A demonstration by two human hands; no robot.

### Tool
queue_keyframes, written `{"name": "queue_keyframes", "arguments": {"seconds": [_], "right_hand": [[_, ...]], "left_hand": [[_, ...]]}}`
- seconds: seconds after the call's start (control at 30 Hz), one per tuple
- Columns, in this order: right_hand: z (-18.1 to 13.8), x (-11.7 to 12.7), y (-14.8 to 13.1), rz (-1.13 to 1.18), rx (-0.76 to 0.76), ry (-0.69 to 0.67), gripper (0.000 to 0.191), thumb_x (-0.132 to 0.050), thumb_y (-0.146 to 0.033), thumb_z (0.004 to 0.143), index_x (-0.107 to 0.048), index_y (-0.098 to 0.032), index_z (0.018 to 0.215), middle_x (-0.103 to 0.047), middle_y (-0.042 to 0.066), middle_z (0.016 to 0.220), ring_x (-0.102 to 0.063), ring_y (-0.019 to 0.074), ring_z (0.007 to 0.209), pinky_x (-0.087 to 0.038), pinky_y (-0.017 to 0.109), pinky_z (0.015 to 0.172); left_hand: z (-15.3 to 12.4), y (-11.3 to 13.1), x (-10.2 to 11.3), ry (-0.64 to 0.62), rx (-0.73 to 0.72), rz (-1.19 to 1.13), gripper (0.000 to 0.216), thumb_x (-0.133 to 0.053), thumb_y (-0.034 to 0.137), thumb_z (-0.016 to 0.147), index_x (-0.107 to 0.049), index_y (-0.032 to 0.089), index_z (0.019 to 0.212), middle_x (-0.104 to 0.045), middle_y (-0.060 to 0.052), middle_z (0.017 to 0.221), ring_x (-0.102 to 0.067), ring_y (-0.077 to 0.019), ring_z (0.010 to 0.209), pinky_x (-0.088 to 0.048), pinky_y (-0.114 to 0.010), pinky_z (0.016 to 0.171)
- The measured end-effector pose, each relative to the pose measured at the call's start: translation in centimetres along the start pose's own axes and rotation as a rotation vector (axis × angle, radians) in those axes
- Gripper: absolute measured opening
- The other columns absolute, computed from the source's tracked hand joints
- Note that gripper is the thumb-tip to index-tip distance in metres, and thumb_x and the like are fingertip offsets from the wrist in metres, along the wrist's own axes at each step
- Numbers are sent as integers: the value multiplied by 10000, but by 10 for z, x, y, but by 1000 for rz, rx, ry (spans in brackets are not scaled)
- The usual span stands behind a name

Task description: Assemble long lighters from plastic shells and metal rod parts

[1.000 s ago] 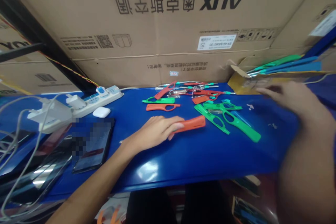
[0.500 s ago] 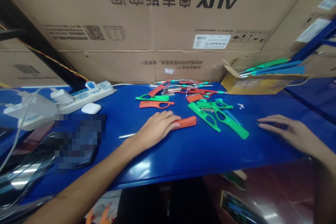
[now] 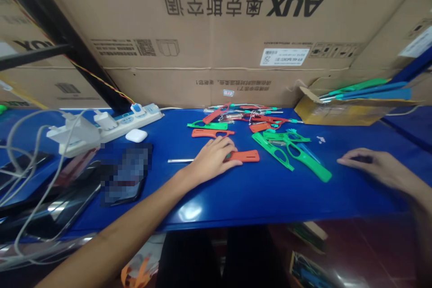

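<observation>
My left hand (image 3: 215,159) lies over an orange long-nosed lighter (image 3: 248,156), fingers along its far side and thumb along its near edge. A metal tube (image 3: 180,160) sticks out to the left of the hand, and a bit of green shows under the fingers. To the right, my right hand (image 3: 374,165) hovers low over the table with thumb and fingertips together; whatever they may pinch is too small to make out. Green handle shells (image 3: 308,159) lie between the hands. Behind my left hand is an orange shell half (image 3: 211,133).
Red lighter parts (image 3: 266,118) with wires lie along the back. A yellow-taped carton (image 3: 337,110) holds green and blue lighters. Small white bits (image 3: 320,139) lie near it. At left are a power strip (image 3: 148,114), a white earbud case (image 3: 136,135) and a phone (image 3: 126,175).
The view has swung left, so everything appears further right. My left thumb has slid off the lighter's body to its near edge. My right fingertips have closed together.
</observation>
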State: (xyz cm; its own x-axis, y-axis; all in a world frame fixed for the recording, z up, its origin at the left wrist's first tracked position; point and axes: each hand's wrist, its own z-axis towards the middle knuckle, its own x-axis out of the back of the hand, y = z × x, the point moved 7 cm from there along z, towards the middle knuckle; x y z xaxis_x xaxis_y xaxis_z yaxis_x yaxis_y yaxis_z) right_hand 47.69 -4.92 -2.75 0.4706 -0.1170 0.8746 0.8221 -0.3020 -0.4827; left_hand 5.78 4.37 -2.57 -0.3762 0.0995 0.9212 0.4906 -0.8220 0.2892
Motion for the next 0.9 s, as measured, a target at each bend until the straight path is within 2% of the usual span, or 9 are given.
{"name": "queue_keyframes", "arguments": {"seconds": [0.13, 0.27, 0.37, 0.47, 0.5, 0.57, 0.67, 0.77, 0.9], "right_hand": [[-1, 1, -5, 46, 9, 5, 499, -764, -809, 506, -782, -322, 614, -760, 181, 898, -712, 347, 913, -504, 453, 834], [-4, 9, -21, 63, 85, 63, 571, -725, -877, 497, -763, -318, 604, -752, 200, 888, -706, 342, 874, -481, 497, 835], [-10, 23, -62, 139, 175, 207, 575, -695, -867, 599, -751, -311, 739, -756, 182, 938, -696, 310, 880, -480, 484, 826], [-12, 23, -135, 227, 337, 313, 514, -669, -796, 733, -702, -285, 785, -727, 132, 811, -657, 245, 733, -488, 426, 722], [-10, 14, -164, 245, 426, 271, 496, -659, -764, 777, -694, -270, 791, -720, 118, 794, -649, 233, 720, -487, 406, 706], [-1, -16, -222, 222, 608, 72, 456, -638, -690, 848, -688, -238, 811, -722, 93, 812, -641, 220, 732, -481, 367, 688], [15, -64, -278, 137, 806, -126, 430, -625, -632, 874, -667, -213, 790, -698, 45, 737, -610, 196, 661, -445, 327, 636], [28, -96, -289, 110, 864, -190, 406, -599, -585, 904, -671, -205, 780, -713, 45, 747, -618, 200, 666, -449, 330, 653], [30, -108, -271, 129, 857, -202, 291, -599, -469, 935, -730, -209, 930, -761, 69, 922, -672, 228, 806, -490, 360, 748]], "left_hand": [[2, 2, -2, 4, -16, 3, 346, -587, 500, 986, -679, 188, 1103, -631, -64, 1209, -565, -237, 1120, -450, -365, 956], [2, -1, -3, 18, -15, 58, 372, -569, 498, 994, -648, 168, 1145, -635, -69, 1193, -564, -241, 1111, -452, -364, 944], [2, -6, -1, 32, -4, 69, 388, -558, 504, 996, -629, 163, 1167, -636, -74, 1189, -559, -249, 1126, -444, -375, 969], [2, -9, 0, 23, 5, 55, 381, -551, 508, 997, -632, 167, 1146, -639, -74, 1178, -561, -252, 1130, -440, -377, 972], [2, -11, 0, 22, 14, 52, 378, -549, 509, 998, -634, 167, 1135, -639, -76, 1177, -561, -253, 1130, -440, -378, 969], [2, -14, 1, 30, 38, 50, 370, -548, 509, 999, -638, 171, 1118, -640, -81, 1183, -560, -260, 1139, -441, -383, 970], [2, -22, 3, 61, 81, 52, 363, -546, 499, 1005, -637, 172, 1136, -639, -95, 1208, -560, -271, 1158, -443, -405, 989], [0, -28, 5, 78, 100, 60, 354, -525, 479, 1022, -636, 163, 1136, -634, -106, 1217, -565, -270, 1157, -453, -419, 1002], [0, -30, 6, 61, 95, 86, 340, -509, 463, 1031, -618, 154, 1123, -625, -111, 1219, -561, -275, 1167, -463, -417, 999]]}}
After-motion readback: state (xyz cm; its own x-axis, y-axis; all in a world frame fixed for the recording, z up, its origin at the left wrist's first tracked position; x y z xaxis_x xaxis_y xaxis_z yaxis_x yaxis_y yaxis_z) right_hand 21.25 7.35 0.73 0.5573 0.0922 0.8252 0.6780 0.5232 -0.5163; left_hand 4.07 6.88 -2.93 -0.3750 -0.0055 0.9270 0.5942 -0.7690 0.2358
